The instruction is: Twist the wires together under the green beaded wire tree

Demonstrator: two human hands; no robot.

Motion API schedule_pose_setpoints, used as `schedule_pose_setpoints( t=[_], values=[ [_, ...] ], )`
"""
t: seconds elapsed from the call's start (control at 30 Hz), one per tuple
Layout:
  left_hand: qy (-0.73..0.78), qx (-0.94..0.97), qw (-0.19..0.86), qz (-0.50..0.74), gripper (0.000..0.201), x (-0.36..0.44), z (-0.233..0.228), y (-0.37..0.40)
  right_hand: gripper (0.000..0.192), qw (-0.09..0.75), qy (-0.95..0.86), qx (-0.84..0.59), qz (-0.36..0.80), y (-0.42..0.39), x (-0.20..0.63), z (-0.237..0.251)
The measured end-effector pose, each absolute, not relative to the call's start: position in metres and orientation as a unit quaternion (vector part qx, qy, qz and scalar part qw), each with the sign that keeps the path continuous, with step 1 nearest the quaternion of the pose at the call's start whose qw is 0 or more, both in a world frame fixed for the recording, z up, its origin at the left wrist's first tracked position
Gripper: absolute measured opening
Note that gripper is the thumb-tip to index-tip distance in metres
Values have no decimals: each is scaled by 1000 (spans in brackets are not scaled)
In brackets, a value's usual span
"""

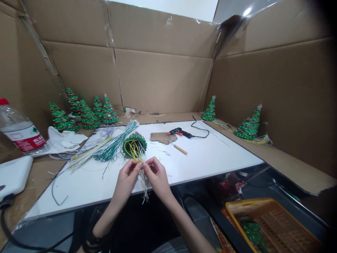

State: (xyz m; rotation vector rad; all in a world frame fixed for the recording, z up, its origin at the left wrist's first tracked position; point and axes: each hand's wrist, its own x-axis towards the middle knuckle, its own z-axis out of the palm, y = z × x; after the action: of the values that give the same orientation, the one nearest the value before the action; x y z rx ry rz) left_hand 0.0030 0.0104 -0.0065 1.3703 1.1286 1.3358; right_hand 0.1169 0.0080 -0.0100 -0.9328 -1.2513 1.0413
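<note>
A small green Christmas tree (144, 143) lies on its side on the white board, its hollow base facing me. Yellow and white wires (136, 150) come out of that base toward my body. My left hand (128, 175) pinches these wires between thumb and fingertips just in front of the tree. Pressed close beside it, my right hand (157, 175) pinches the same bundle. The loose wire ends hang below my fingers past the board's front edge. Left of the tree lies a thick bundle of green and white wires (113, 147).
A glue gun (181, 132) rests by a cardboard scrap (159, 137) and a wooden-handled tool (180, 149). Several finished trees (89, 115) stand back left; two more, including one tree (249, 123), stand right. A bottle (21, 130) is far left, an orange basket (273, 225) below right.
</note>
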Motion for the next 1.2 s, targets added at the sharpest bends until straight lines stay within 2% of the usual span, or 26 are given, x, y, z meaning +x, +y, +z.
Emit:
schedule_pose_setpoints(
  t=[1.2],
  values=[
    [453, 542, 467, 532, 19, 6, -1, 8, 17, 592, -538, -395, 452, 7, 116, -10]
  ],
)
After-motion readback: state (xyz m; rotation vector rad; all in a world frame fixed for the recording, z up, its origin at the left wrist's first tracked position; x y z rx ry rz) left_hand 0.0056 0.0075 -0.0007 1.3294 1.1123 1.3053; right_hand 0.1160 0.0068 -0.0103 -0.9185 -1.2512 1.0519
